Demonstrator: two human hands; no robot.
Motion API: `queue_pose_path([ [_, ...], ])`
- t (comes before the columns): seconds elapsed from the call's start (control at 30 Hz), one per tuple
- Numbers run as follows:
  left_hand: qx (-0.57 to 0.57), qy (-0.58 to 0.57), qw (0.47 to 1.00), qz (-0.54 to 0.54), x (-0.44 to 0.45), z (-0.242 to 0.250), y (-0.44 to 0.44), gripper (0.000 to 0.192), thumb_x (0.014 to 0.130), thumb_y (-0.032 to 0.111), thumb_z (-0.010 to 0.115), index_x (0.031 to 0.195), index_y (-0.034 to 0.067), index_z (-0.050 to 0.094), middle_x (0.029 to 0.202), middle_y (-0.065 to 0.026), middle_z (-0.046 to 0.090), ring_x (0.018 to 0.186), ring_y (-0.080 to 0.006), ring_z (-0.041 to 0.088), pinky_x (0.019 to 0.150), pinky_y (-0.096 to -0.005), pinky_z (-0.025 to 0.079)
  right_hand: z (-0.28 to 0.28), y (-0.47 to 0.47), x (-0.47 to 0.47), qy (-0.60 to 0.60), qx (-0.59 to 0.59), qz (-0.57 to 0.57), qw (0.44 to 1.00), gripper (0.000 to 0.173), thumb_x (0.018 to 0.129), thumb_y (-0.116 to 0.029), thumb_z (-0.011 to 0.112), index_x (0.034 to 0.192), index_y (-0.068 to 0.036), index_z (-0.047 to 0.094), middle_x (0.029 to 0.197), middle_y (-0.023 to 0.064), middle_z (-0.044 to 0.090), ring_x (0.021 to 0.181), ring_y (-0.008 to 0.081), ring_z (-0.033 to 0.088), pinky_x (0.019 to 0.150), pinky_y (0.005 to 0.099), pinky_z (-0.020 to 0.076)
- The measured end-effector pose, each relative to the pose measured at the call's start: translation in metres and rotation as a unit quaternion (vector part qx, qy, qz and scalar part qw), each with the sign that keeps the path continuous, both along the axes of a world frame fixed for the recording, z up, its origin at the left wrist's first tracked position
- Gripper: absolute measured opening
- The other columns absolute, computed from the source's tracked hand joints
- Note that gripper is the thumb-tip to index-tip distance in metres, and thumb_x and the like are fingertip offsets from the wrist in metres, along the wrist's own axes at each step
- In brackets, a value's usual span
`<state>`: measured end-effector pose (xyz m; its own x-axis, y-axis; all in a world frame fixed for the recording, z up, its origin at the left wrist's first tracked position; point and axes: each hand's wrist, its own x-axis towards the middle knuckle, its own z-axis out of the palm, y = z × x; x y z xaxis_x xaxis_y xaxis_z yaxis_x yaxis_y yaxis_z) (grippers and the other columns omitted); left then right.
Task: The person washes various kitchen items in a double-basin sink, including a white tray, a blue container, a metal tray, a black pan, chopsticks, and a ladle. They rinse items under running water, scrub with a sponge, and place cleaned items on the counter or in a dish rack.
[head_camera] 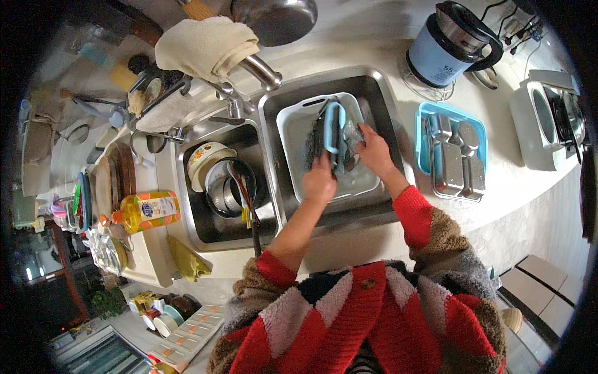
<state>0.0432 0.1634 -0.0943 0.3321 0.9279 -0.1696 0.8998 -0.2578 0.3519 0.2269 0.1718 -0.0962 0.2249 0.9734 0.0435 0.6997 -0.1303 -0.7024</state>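
A white plastic basin (290,154) of cloudy water sits in the right bowl of a steel sink. Over it, my left hand (320,181), somewhat blurred, closes around the lower end of a dark object with a light blue loop-shaped frame (333,126). What this object is stays unclear. A dark, rough-looking piece (316,140) lies to the left of the frame. On the other side, the fingers of my right hand (372,148) pinch a shiny grey piece (351,138) at its right edge. Both pieces are too blurred to name.
The left sink bowl holds a flowered bowl (205,156) and a metal pot (233,177). A steel faucet (261,72) with a cloth over it rises behind. On the right are a light blue tray (423,140) of metal containers and a kettle (437,51). A dish-soap bottle (149,212) lies left.
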Motion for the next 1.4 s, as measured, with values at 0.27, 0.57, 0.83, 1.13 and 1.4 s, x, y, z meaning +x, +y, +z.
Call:
queue_pose_path([
  [0.27, -0.128, -0.4, 0.855, 0.305, -0.061, 0.039, 0.048, 0.066, 0.076, 0.016, 0.066, 0.133, 0.002, 0.036, 0.116, -0.0204, 0.054, 0.102, -0.0338, 0.055, 0.089, -0.0404, 0.043, -0.044, 0.007, -0.018, -0.094, -0.205, 0.066, 0.972, 0.047, 0.08, -0.007, 0.053, 0.126, -0.002, 0.044, 0.118, 0.0295, 0.051, 0.096, 0.0427, 0.059, 0.082, 0.0476, 0.0492],
  [0.57, 0.035, -0.125, 0.977, 0.17, -0.071, 0.013, 0.059, 0.035, 0.083, 0.025, 0.062, 0.115, 0.013, 0.057, 0.101, -0.0194, 0.062, 0.091, -0.0367, 0.06, 0.079, -0.0439, 0.047, -0.097, 0.004, -0.035, -0.172, -0.26, 0.129, 0.941, 0.057, 0.08, -0.011, 0.054, 0.135, -0.012, 0.038, 0.131, 0.0257, 0.042, 0.105, 0.044, 0.056, 0.087, 0.0507, 0.0464],
  [0.83, 0.107, -0.109, 0.971, 0.186, -0.07, 0.032, 0.069, 0.033, 0.086, 0.036, 0.057, 0.1, 0.008, 0.065, 0.088, -0.0181, 0.065, 0.083, -0.0354, 0.062, 0.074, -0.0427, 0.048, -0.109, 0.044, -0.031, -0.235, 0.087, 0.052, 0.967, 0.029, 0.082, -0.016, 0.053, 0.108, -0.007, 0.063, 0.102, 0.018, 0.061, 0.1, 0.0349, 0.058, 0.083, 0.043, 0.0507],
  [1.13, -0.048, -0.166, 0.962, 0.21, -0.073, 0.008, 0.069, 0.045, 0.087, 0.045, 0.053, 0.109, 0.008, 0.063, 0.096, -0.0172, 0.063, 0.092, -0.0331, 0.059, 0.082, -0.0392, 0.045, -0.062, 0.048, -0.04, -0.11, -0.122, 0.111, 0.98, 0.033, 0.076, -0.013, 0.057, 0.108, -0.004, 0.057, 0.096, 0.0211, 0.063, 0.091, 0.0369, 0.061, 0.079, 0.0457, 0.0507],
  [1.4, -0.194, -0.313, 0.895, 0.252, -0.078, 0.008, 0.073, 0.041, 0.095, 0.031, 0.044, 0.125, 0.004, 0.051, 0.117, -0.0194, 0.058, 0.109, -0.0285, 0.054, 0.091, -0.0335, 0.039, -0.013, 0.036, -0.126, 0.035, 0.037, 0.097, 0.994, 0.029, 0.077, -0.014, 0.059, 0.103, -0.005, 0.05, 0.097, 0.0197, 0.057, 0.08, 0.0387, 0.061, 0.067, 0.048, 0.0503],
])
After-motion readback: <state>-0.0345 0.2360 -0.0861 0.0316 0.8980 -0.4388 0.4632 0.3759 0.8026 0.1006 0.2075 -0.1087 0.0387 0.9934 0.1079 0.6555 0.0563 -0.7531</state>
